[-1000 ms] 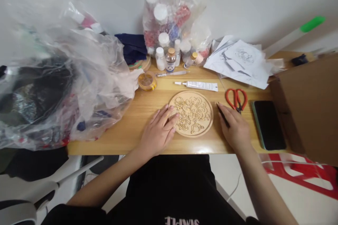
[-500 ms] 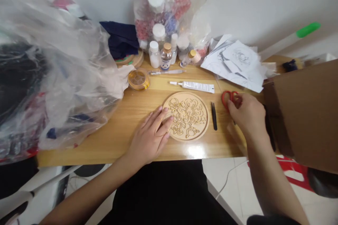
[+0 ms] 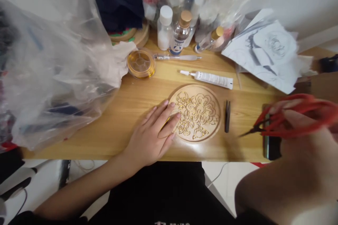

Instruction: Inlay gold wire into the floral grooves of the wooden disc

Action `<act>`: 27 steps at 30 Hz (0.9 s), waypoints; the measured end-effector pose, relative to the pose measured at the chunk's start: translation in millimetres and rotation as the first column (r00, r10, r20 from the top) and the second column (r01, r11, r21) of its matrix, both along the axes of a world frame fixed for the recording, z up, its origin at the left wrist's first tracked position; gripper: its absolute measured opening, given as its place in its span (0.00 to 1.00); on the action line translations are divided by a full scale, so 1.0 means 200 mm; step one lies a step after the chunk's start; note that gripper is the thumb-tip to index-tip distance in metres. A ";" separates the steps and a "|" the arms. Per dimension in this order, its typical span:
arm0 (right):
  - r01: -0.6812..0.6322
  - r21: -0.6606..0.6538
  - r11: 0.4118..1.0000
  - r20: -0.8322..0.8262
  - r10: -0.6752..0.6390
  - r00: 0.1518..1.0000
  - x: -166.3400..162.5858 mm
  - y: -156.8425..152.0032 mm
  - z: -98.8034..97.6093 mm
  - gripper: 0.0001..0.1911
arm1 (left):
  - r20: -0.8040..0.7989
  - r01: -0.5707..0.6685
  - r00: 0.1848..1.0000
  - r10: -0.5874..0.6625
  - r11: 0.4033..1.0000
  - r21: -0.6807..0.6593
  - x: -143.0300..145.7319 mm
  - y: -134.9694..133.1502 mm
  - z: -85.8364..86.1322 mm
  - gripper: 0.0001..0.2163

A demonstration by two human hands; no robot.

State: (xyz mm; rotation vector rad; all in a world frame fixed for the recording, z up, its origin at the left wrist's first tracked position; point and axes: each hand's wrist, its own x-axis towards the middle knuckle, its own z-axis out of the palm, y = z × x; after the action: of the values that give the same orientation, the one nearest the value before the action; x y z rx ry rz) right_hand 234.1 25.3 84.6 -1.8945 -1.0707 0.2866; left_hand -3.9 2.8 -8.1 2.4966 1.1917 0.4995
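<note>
My left hand [image 3: 150, 135] lies flat, fingers stretched out, its fingertips on the left edge of a round wooden plaque [image 3: 196, 139]. Gold wire outlines form flowers and leaves on the plaque's face. A thin golden line shows between two of the fingers; I cannot make out what it is. Raised at the right, my right hand [image 3: 308, 147] is closed on red-handled scissors [image 3: 298, 117], blurred, with the dark blades pointing left. Black tweezers [image 3: 227, 116] rest just right of the plaque. A white tube [image 3: 213, 79] lies behind it.
A spool of gold wire [image 3: 141, 64] and a pen [image 3: 176, 57] lie farther back. Small bottles [image 3: 177, 38] stand behind them. Plastic bags [image 3: 60, 59] crowd the left; printed sheets [image 3: 264, 51] lie back right. A phone-like dark object [image 3: 271, 147] sits beneath the scissors.
My right hand has lifted the scissors off the table and brought them up and to the right, closer to the camera. My left hand stays on the plaque. The view has tilted down.
</note>
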 end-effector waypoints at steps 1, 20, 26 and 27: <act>-0.032 0.101 0.994 -0.048 0.037 0.998 -0.05 0.00 -0.02 0.05 | 0.004 0.001 1.000 -0.001 1.000 -0.004 0.00 0.00 0.00 0.19; -0.267 0.256 0.929 -0.006 0.278 0.961 -0.35 -0.09 -0.33 0.18 | 0.015 0.005 1.000 -0.004 0.999 -0.052 0.00 0.01 -0.01 0.20; -0.262 0.117 0.958 0.048 0.258 0.965 -0.37 -0.08 -0.24 0.09 | 0.025 0.004 1.000 -0.002 0.998 -0.060 0.00 0.01 -0.01 0.21; -0.335 0.084 0.938 0.113 0.325 0.939 -0.34 -0.08 -0.23 0.10 | 0.031 0.005 1.000 -0.003 0.998 -0.061 0.00 0.01 -0.01 0.21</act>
State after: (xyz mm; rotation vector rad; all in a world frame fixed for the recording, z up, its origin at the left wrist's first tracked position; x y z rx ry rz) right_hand 167.1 8.6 37.7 -1.6464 -1.4460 0.3254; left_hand -4.3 4.6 -10.7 2.4304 1.1728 0.4913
